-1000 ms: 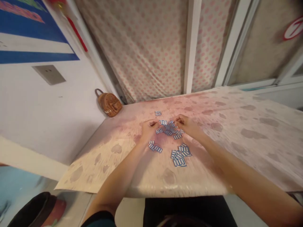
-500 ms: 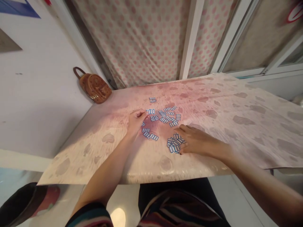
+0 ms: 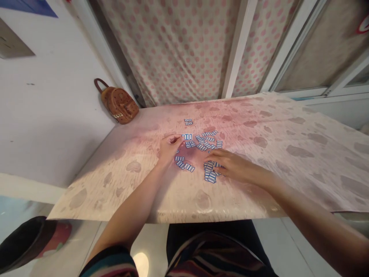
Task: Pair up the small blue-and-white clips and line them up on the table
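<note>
My left hand (image 3: 170, 146) is closed in a pinch on a small white card (image 3: 187, 136) with blue edges and stripes, held just above the table. My right hand (image 3: 227, 163) reaches over a heap of similar cards (image 3: 210, 176), its fingers apart and touching the top ones; the palm hides part of the heap. Between the hands, a looser cluster of cards (image 3: 203, 143) lies scattered. Nearer my left wrist there is a short curved row of cards (image 3: 181, 163). A small group of cards (image 3: 188, 122) sits farther back by itself.
A patterned cloth (image 3: 132, 192) covers the table. At its back left corner a small brown backpack (image 3: 121, 104) leans by the wall. Behind hangs a dotted curtain (image 3: 178, 50). A dark bin-like container (image 3: 31, 238) stands on the floor at lower left.
My right hand has shifted slightly up and left across the heap, uncovering its near edge and spreading its fingers more. The left hand keeps its pinch. The view has turned a little.
</note>
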### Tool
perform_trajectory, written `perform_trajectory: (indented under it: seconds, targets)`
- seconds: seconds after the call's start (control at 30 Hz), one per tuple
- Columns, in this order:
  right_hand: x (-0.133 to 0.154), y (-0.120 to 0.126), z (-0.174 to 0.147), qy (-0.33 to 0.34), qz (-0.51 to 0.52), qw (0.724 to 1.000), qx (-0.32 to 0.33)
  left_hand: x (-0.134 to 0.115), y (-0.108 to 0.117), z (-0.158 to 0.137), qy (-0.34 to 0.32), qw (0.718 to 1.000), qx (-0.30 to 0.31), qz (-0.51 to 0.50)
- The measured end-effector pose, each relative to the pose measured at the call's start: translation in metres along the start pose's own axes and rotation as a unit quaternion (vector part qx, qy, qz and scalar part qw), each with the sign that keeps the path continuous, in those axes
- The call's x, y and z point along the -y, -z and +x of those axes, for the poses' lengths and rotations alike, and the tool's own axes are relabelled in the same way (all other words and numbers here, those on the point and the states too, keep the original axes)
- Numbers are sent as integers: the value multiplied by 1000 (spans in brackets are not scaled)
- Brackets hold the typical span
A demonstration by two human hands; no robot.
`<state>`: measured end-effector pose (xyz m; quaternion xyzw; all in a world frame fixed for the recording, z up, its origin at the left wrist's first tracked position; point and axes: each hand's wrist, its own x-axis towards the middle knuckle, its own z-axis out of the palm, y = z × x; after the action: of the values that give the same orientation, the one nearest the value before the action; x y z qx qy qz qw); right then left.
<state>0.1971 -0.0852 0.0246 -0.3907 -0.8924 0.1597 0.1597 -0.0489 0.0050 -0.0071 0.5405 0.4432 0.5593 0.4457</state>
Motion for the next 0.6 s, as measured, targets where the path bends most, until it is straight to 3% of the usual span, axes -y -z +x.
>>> perform_trajectory:
  seconds: [0.33,0.6]
  targets:
    - [-3,-5,24,-22,-59,994,85,0,-4,-5,10,1000,24,-4]
    - [-9,-8,25,-26,-20,998,48,0,-5,-6,-2,999,41,34]
